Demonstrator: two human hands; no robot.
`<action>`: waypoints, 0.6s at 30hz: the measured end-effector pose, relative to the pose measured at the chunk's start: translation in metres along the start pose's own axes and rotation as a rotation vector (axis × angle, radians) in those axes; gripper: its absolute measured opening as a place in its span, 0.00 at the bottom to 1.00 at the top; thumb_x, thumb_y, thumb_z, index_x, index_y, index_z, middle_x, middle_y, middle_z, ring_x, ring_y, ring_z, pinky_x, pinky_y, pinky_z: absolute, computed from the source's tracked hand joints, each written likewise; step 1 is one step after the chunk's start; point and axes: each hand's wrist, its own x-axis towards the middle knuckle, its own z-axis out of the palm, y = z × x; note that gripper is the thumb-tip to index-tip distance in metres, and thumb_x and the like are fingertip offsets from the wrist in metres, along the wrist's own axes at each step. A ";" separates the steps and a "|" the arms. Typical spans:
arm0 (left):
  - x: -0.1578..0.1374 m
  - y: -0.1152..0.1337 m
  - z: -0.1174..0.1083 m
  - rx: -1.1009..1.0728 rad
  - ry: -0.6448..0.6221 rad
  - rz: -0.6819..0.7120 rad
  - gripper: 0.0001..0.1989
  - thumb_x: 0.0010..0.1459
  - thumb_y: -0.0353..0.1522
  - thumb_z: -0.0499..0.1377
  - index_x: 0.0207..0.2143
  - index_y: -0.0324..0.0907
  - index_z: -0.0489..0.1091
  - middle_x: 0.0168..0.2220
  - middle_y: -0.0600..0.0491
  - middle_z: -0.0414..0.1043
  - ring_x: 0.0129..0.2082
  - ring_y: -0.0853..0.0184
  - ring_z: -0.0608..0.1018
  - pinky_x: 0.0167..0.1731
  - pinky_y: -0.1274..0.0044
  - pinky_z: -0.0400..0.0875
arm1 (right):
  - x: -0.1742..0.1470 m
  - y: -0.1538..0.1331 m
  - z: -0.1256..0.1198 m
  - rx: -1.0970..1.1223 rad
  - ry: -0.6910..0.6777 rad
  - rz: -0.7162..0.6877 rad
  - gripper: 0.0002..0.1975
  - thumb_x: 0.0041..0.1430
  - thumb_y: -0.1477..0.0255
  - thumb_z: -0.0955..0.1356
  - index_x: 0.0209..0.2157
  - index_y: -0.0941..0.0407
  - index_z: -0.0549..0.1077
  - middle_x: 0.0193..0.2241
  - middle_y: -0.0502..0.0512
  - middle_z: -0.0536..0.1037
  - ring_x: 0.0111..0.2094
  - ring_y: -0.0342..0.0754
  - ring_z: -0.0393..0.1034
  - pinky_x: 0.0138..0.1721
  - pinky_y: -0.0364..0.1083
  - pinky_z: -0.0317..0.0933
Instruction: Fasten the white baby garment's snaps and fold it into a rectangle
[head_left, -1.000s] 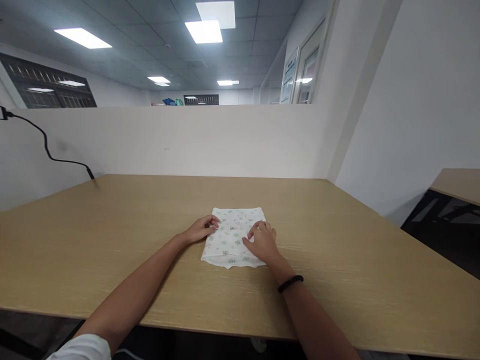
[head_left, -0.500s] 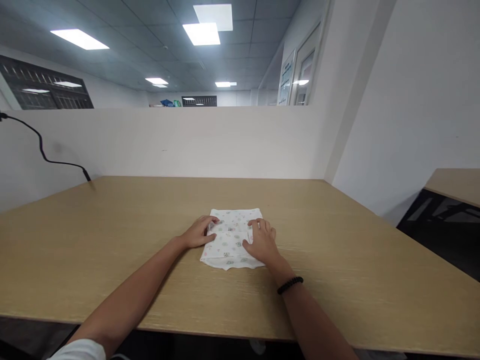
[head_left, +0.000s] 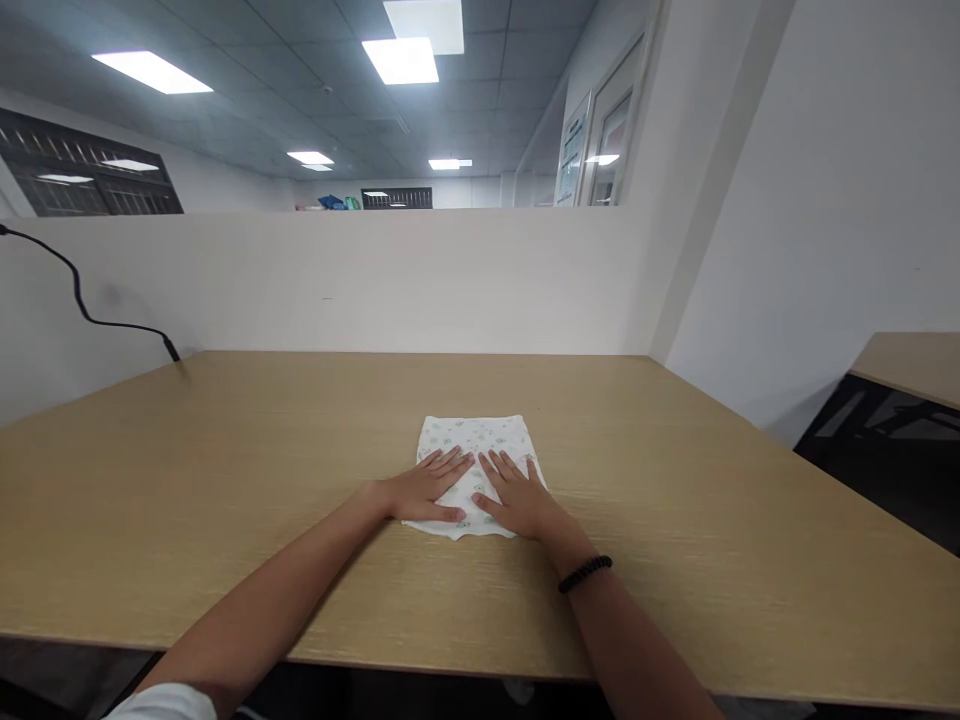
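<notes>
1. While I watch remotely, the folded patterned cloth (head_left: 474, 440) lies at the middle of the wooden desk (head_left: 225, 480).
2. Flat on the cloth's near half, the left hand (head_left: 427, 490) rests with fingers spread.
3. Just beside it on the cloth, the right hand (head_left: 517, 497) lies spread flat, a black bracelet (head_left: 585, 573) on its wrist.

The light wooden tabletop (head_left: 675, 520) lay bare to the left, to the right and on the near side of the small folded white patterned cloth (head_left: 474, 440), with broad room for a hand to pass. A white partition wall (head_left: 375, 290) closed the far edge. A thin black cable (head_left: 112, 322) hung over it at the far left corner, well apart from the cloth.
</notes>
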 end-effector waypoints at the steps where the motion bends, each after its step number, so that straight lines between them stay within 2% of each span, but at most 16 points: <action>1: -0.002 -0.001 -0.003 -0.038 0.008 0.007 0.46 0.56 0.52 0.60 0.69 0.46 0.44 0.70 0.46 0.37 0.69 0.50 0.38 0.65 0.57 0.34 | -0.002 0.001 -0.004 0.014 0.034 -0.015 0.37 0.66 0.51 0.56 0.69 0.57 0.46 0.69 0.64 0.45 0.69 0.57 0.34 0.64 0.64 0.30; 4: -0.009 -0.007 -0.016 -0.156 0.067 0.036 0.44 0.50 0.50 0.66 0.65 0.49 0.54 0.70 0.47 0.43 0.69 0.48 0.40 0.64 0.55 0.38 | -0.013 0.009 -0.019 0.094 0.164 -0.073 0.37 0.62 0.53 0.62 0.66 0.57 0.53 0.68 0.65 0.47 0.69 0.58 0.36 0.64 0.61 0.38; 6: -0.014 -0.012 -0.025 -0.219 0.090 0.061 0.37 0.49 0.49 0.67 0.59 0.50 0.65 0.67 0.47 0.51 0.68 0.49 0.47 0.64 0.57 0.42 | -0.026 0.020 -0.028 0.187 0.207 -0.110 0.28 0.60 0.57 0.65 0.58 0.56 0.65 0.63 0.65 0.59 0.65 0.57 0.47 0.62 0.57 0.46; 8: -0.019 -0.016 -0.032 -0.246 0.043 0.094 0.29 0.47 0.49 0.68 0.50 0.49 0.72 0.62 0.47 0.60 0.64 0.51 0.57 0.63 0.61 0.48 | -0.043 0.029 -0.034 0.271 0.164 -0.132 0.16 0.60 0.62 0.66 0.46 0.56 0.71 0.53 0.63 0.70 0.57 0.55 0.61 0.57 0.53 0.55; 10: -0.022 -0.018 -0.035 -0.226 -0.061 0.115 0.29 0.40 0.50 0.71 0.44 0.49 0.75 0.57 0.49 0.65 0.60 0.53 0.63 0.61 0.65 0.52 | -0.060 0.034 -0.037 0.322 0.087 -0.127 0.13 0.59 0.63 0.67 0.42 0.55 0.71 0.47 0.60 0.73 0.50 0.53 0.66 0.53 0.51 0.60; 14: -0.024 -0.010 -0.035 -0.139 -0.207 0.072 0.36 0.28 0.48 0.75 0.43 0.51 0.75 0.58 0.51 0.62 0.60 0.49 0.60 0.61 0.63 0.51 | -0.093 0.019 -0.040 0.320 0.014 -0.111 0.24 0.54 0.58 0.71 0.50 0.55 0.69 0.52 0.61 0.70 0.53 0.56 0.64 0.55 0.53 0.59; 16: -0.023 -0.003 -0.034 -0.116 -0.226 0.052 0.33 0.28 0.47 0.75 0.41 0.51 0.75 0.58 0.52 0.62 0.60 0.48 0.59 0.61 0.62 0.48 | -0.108 0.006 -0.039 0.282 0.007 -0.099 0.32 0.51 0.55 0.72 0.54 0.54 0.68 0.55 0.62 0.68 0.56 0.59 0.61 0.57 0.55 0.57; 18: -0.022 0.004 -0.033 -0.114 -0.226 0.060 0.26 0.32 0.46 0.74 0.37 0.50 0.76 0.56 0.53 0.64 0.60 0.49 0.60 0.62 0.63 0.47 | -0.124 -0.004 -0.034 0.248 0.013 -0.090 0.38 0.48 0.51 0.73 0.58 0.53 0.67 0.56 0.63 0.67 0.58 0.62 0.58 0.59 0.58 0.55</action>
